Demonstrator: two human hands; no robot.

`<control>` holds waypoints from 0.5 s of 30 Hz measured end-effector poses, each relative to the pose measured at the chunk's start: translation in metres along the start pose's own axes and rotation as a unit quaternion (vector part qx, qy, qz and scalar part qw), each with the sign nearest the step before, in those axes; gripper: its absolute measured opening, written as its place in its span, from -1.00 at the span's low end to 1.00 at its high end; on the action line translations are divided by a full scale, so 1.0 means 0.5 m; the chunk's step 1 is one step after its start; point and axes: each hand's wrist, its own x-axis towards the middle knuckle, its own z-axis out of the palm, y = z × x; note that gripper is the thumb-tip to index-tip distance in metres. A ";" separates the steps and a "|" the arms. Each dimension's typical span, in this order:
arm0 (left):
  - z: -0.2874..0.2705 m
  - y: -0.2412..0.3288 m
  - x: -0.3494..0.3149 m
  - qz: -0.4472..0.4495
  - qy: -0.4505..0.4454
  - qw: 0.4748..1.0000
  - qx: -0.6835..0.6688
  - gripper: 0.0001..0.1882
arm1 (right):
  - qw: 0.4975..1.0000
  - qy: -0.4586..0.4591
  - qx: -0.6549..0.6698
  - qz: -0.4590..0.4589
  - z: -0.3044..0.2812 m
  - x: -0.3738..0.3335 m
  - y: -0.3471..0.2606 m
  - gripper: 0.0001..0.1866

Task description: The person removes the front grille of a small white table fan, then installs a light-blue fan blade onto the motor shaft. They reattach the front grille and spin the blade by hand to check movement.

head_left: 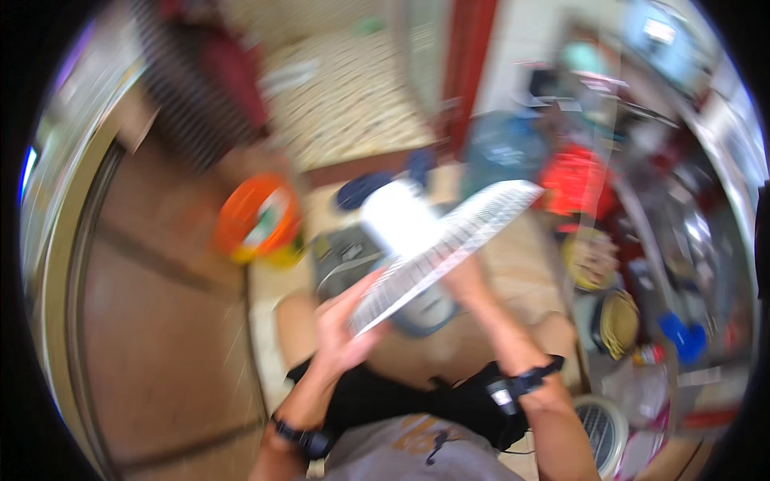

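Observation:
My left hand (345,325) is closed on the near left end of a white flat panel (449,256) with a ribbed, slatted side. It is tilted and seen almost edge-on, rising toward the far right. From its far side sticks a white cylinder-like part (399,215), which looks joined to it; together they resemble a ventilation fan with its duct collar. My right hand (464,276) reaches behind the panel's middle; its fingers are mostly hidden and blurred. Below the panel, between my knees, shows a round bluish-grey object (425,311), partly covered.
An orange bucket (258,216) stands to the left, dark slippers (365,191) and a blue water jug (504,152) beyond. A grey bag-like item (345,255) with a pale cord lies nearby. At right are a red bag (576,180), baskets and a round white grille (600,437).

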 end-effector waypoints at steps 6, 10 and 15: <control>0.025 0.028 0.019 -0.046 0.012 0.994 -0.101 -0.21 | 0.992 -0.076 -0.011 0.100 -0.087 0.006 -0.065 -0.52; 0.008 0.021 0.032 -0.022 -0.025 0.999 -0.024 -0.09 | 0.997 0.050 -0.030 0.056 -0.159 -0.039 -0.067 -0.49; -0.011 0.098 0.015 0.236 0.044 0.957 0.161 -0.22 | 0.971 0.205 0.061 0.104 -0.390 -0.154 -0.028 -0.76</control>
